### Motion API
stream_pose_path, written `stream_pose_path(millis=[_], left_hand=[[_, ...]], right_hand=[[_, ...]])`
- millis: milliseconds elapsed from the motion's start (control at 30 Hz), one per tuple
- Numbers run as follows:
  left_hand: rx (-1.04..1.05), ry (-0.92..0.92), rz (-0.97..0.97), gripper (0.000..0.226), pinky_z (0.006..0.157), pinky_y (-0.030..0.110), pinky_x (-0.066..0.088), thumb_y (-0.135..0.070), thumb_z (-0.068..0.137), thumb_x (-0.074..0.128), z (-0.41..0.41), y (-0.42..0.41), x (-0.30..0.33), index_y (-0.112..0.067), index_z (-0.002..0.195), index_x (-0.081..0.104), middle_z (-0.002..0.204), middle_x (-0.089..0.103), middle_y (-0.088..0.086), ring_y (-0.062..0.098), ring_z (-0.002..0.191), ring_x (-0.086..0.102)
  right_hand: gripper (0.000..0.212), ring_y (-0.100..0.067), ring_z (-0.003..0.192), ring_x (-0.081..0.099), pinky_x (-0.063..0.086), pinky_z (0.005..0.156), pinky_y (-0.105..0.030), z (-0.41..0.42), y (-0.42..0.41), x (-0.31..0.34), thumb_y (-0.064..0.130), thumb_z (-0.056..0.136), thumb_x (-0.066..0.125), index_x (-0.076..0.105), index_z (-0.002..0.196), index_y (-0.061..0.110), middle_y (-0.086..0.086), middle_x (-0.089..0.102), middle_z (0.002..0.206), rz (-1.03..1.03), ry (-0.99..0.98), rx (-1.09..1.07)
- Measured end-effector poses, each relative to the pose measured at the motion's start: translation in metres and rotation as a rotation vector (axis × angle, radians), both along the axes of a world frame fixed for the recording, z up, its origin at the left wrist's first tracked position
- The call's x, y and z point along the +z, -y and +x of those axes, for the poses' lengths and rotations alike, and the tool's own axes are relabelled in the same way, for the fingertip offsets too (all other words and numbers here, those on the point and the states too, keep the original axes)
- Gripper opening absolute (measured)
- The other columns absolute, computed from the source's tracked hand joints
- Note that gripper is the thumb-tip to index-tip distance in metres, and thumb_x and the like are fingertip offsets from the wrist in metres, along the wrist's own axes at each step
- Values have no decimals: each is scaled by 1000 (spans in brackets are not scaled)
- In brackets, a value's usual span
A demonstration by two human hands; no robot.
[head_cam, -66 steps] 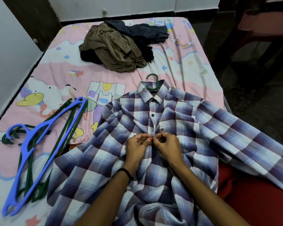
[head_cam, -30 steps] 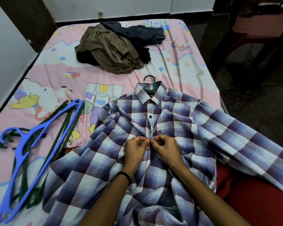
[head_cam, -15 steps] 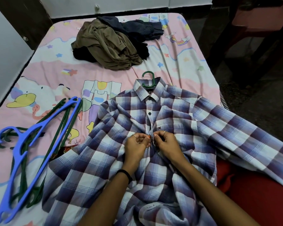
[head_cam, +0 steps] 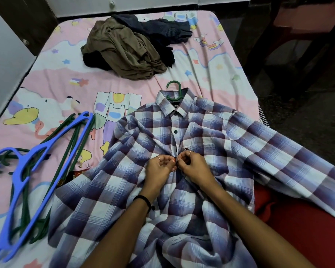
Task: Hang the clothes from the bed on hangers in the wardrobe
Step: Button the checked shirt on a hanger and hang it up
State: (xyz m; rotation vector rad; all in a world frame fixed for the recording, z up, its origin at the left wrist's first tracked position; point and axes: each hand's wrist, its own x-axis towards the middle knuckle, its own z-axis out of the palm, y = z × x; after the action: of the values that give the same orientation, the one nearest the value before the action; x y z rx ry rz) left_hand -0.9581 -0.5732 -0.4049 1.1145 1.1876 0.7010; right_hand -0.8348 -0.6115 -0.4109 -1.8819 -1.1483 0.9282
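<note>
The shirt (head_cam: 182, 171) lies flat on the bed (head_cam: 124, 84) under my hands, green hanger (head_cam: 174, 91) already in its collar; my left hand (head_cam: 160, 168) and right hand (head_cam: 193, 167) each pinch a front edge at the middle button. I'd keep both edges taut and level there, then work down. Spare hangers (head_cam: 37, 161) lie left, more clothes (head_cam: 128, 47) beyond.

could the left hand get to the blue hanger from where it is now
Probably yes: the blue hanger lies uncovered on the bed to the left hand's side, nothing between, but that hand first has to let go of the plaid shirt.
</note>
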Motion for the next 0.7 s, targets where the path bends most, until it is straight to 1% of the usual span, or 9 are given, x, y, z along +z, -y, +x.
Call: stream_pose_path(millis=[67, 167, 233, 300, 367, 433, 533, 633, 700], left_hand=[[-8, -11, 7, 14, 66, 15, 54, 2, 90, 59, 0, 1, 1, -8, 82, 65, 80, 68, 10, 13, 72, 65], [-12, -21, 9, 14, 66, 15, 54, 1, 92, 58, 0, 0, 0, -8, 84, 65, 81, 69, 10, 13, 71, 66], [-20, -28, 12, 10, 68, 18, 54, -5, 93, 58, -1, 0, -2, -6, 87, 67, 84, 71, 12, 14, 72, 67], [-37, -28, 8, 12, 69, 19, 54, -13, 92, 61, 0, -1, -2, -4, 89, 68, 85, 73, 12, 14, 74, 69], [-54, -53, 12, 13, 69, 19, 54, -17, 90, 65, 1, -2, -2, -5, 87, 68, 83, 72, 11, 14, 74, 69], [-69, -96, 27, 11, 67, 19, 54, -14, 90, 65, 3, -4, -1, -7, 82, 67, 78, 71, 9, 13, 69, 67], [-53, -111, 12, 17, 63, 18, 53, -10, 92, 61, 4, -6, -3, -11, 76, 65, 74, 69, 7, 11, 66, 65], [-14, -58, -49, 17, 62, 15, 53, -4, 92, 60, 4, -5, 0, -7, 75, 64, 70, 67, 5, 9, 63, 63], [15, -15, -86, 16, 61, 14, 53, -1, 91, 59, 3, -6, 2, -4, 76, 63, 66, 66, 2, 4, 57, 63]], right_hand=[[5, -15, 68, 64, 54, 71, -33, 0, 0, 1, 19, 89, 63, 62, 84, 17, 1, 68, 74, -1, 37, 16], [6, -16, 70, 64, 54, 72, -36, 0, 1, 0, 21, 90, 63, 61, 84, 18, 0, 68, 75, -3, 64, 23], [7, -15, 70, 63, 54, 73, -35, -1, 1, 0, 22, 90, 63, 61, 85, 17, 1, 68, 76, -5, 78, 22], [8, -13, 71, 64, 53, 73, -32, -2, 1, 0, 24, 91, 62, 61, 87, 17, 1, 69, 78, -1, 93, 20], [7, -14, 74, 65, 51, 73, -28, -3, 2, 0, 22, 91, 62, 61, 89, 16, -1, 71, 82, 8, 120, 23], [6, -13, 76, 64, 49, 72, -25, -5, 4, 0, 21, 91, 61, 61, 91, 15, 0, 70, 85, 25, 173, 17], [10, -11, 77, 61, 46, 71, -24, -9, 8, -2, 24, 90, 62, 60, 91, 15, 4, 67, 85, 64, 248, -5], [11, -11, 76, 59, 46, 70, -25, -11, 10, -5, 25, 90, 63, 59, 89, 14, 3, 65, 84, 118, 279, -5], [10, -14, 76, 58, 44, 69, -26, -13, 11, -5, 21, 91, 61, 57, 90, 13, 0, 64, 85, 158, 310, 9]])
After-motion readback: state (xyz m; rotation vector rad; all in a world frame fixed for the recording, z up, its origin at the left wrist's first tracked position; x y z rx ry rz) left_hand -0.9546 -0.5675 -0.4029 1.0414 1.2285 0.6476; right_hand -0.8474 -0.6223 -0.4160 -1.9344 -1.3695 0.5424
